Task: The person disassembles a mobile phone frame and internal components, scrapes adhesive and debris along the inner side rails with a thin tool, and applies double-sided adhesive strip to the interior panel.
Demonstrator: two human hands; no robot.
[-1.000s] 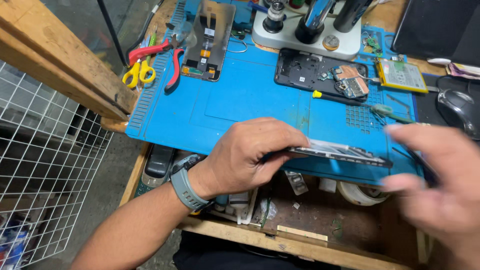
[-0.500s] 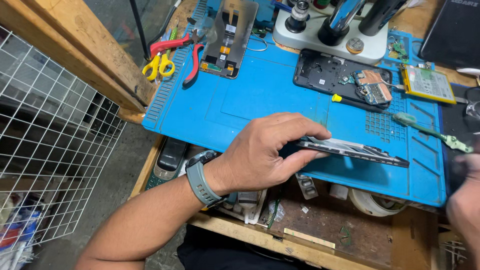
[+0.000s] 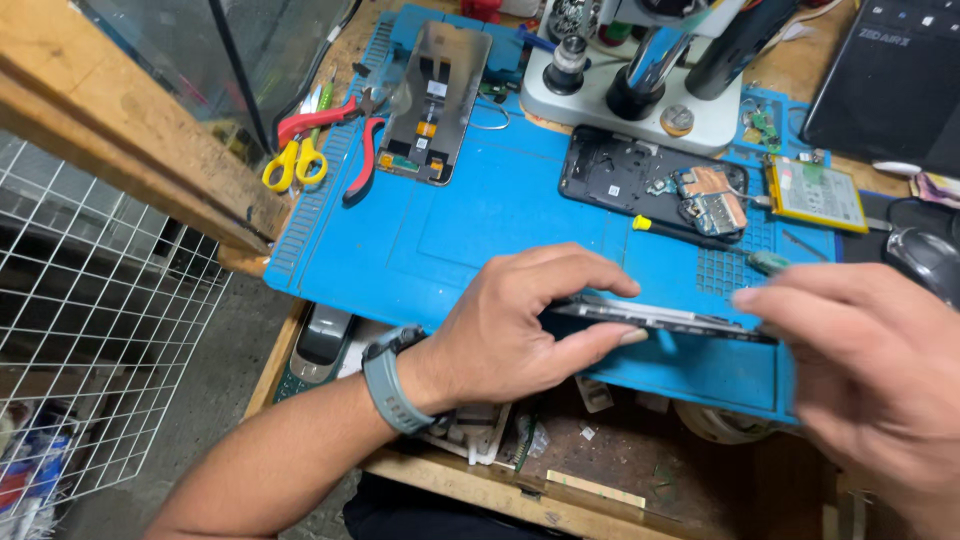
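R hand (image 3: 860,375) back in since 0.5 s ago, was nearly out of view; fingertips now at phone's (image 3: 660,318) right end, grip can't tell; L hand (image 3: 520,335) unchanged, pinching phone edge-on just over blue mat (image 3: 480,230); screwdriver (image 3: 690,234) untouched behind.

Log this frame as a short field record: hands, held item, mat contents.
left hand: left hand grips thin dark phone panel edge-on
right hand: right hand at the panel's far end; blurred, grip unclear
surface: blue silicone work mat
mat items: opened black phone body, detached screen panel, yellow-tipped screwdriver
mat left edge: yellow-handled scissors, red-handled pliers
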